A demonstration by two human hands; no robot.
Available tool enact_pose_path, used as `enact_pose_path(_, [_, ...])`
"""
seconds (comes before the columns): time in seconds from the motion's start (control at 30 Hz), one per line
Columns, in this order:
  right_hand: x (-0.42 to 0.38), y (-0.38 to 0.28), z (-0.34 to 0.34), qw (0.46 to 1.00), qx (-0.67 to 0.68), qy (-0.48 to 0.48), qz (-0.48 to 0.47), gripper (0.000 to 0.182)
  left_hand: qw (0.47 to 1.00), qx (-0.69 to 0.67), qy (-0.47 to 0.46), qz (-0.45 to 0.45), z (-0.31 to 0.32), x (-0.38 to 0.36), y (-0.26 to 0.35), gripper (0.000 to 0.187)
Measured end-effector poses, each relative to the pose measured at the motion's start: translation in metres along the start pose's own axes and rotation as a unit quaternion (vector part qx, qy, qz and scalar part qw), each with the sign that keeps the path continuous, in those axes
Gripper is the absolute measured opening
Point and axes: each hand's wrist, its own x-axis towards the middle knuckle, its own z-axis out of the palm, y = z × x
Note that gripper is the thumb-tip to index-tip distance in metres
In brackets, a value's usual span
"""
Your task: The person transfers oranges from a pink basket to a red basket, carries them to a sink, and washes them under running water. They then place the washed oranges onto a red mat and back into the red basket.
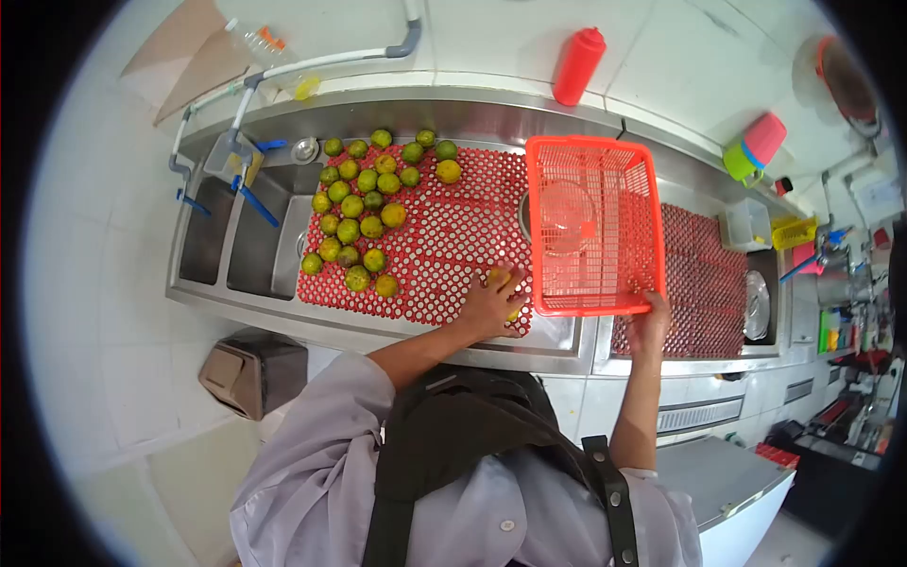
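My left hand [489,304] is curled over yellowish oranges [499,275] on the red perforated mat [463,222], near the counter's front edge. Parts of those fruits show between and beside the fingers. A red-orange plastic basket [597,227] is tilted over the counter to the right of that hand. My right hand [648,324] grips its lower right corner, with the thumb on the rim. No fruit shows inside the basket. Several green and yellow oranges [351,207] lie spread over the mat's left part. Behind the basket, a round metal bowl [524,217] is mostly hidden.
A double sink [265,231] with blue tap levers is at the left. A red squeeze bottle [579,66] stands on the back ledge. Farther right are a second red mat [699,274], a clear container [745,225] and another sink. A brown bin [234,378] stands below the counter.
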Motion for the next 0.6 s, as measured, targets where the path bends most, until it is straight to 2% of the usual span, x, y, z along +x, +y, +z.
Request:
enact_pose_path(0.03, [0.0, 0.005, 0.007, 0.999, 0.0, -0.033, 0.022, 0.047, 0.999, 0.006, -0.024, 0.034, 0.011, 0.003, -0.005, 0.063])
enact_pose_path(0.07, [-0.006, 0.009, 0.022, 1.0, -0.014, -0.018, 0.019, 0.049, 0.998, 0.02, 0.038, 0.039, 0.021, 0.001, -0.013, 0.051])
enact_pose_path(0.1, [-0.013, 0.016, 0.037, 1.0, -0.024, -0.002, 0.014, 0.051, 0.998, 0.018, 0.053, 0.034, 0.029, 0.001, -0.029, 0.051])
enact_pose_path(0.17, [-0.026, 0.026, 0.048, 0.999, -0.038, -0.028, 0.006, 0.053, 0.985, -0.143, 0.095, -0.015, 0.025, -0.006, -0.054, 0.043])
enact_pose_path(0.2, [-0.034, 0.029, 0.052, 0.999, -0.037, -0.03, 0.013, 0.054, 0.99, -0.064, 0.104, -0.07, 0.014, -0.016, -0.059, 0.044])
enact_pose_path(0.23, [-0.043, 0.03, 0.058, 0.999, -0.035, -0.03, 0.02, 0.055, 0.99, -0.069, 0.104, -0.066, 0.006, -0.022, -0.068, 0.044])
enact_pose_path(0.3, [-0.055, 0.043, 0.049, 0.997, -0.075, -0.027, 0.008, 0.059, 0.95, -0.208, 0.17, -0.159, -0.002, -0.039, -0.084, 0.047])
enact_pose_path(0.33, [-0.057, 0.049, 0.049, 0.994, -0.108, -0.033, -0.01, 0.063, 0.95, -0.206, 0.174, -0.155, -0.007, -0.043, -0.092, 0.047])
enact_pose_path(0.37, [-0.065, 0.053, 0.053, 0.989, -0.145, -0.028, -0.003, 0.067, 0.894, -0.263, 0.248, -0.264, -0.012, -0.047, -0.1, 0.049])
enact_pose_path(0.4, [-0.068, 0.061, 0.057, 0.986, -0.163, -0.043, -0.005, 0.065, 0.815, -0.316, 0.314, -0.37, -0.015, -0.051, -0.106, 0.051])
enact_pose_path(0.43, [-0.074, 0.072, 0.062, 0.981, -0.183, -0.06, 0.003, 0.063, 0.812, -0.311, 0.315, -0.38, -0.025, -0.054, -0.109, 0.051])
enact_pose_path(0.47, [-0.077, 0.085, 0.071, 0.985, -0.157, -0.054, 0.041, 0.057, 0.813, -0.307, 0.355, -0.344, -0.042, -0.054, -0.11, 0.053])
enact_pose_path(0.5, [-0.068, 0.11, 0.068, 0.983, -0.158, -0.086, 0.023, 0.049, 0.812, -0.298, 0.396, -0.308, -0.059, -0.054, -0.108, 0.054])
enact_pose_path(0.57, [-0.061, 0.141, 0.084, 0.975, -0.2, -0.083, 0.047, 0.044, 0.89, -0.283, 0.291, -0.208, -0.084, -0.04, -0.097, 0.058])
enact_pose_path(0.6, [-0.056, 0.151, 0.092, 0.986, -0.146, -0.086, -0.006, 0.037, 0.905, -0.287, 0.239, -0.202, -0.084, -0.031, -0.088, 0.061])
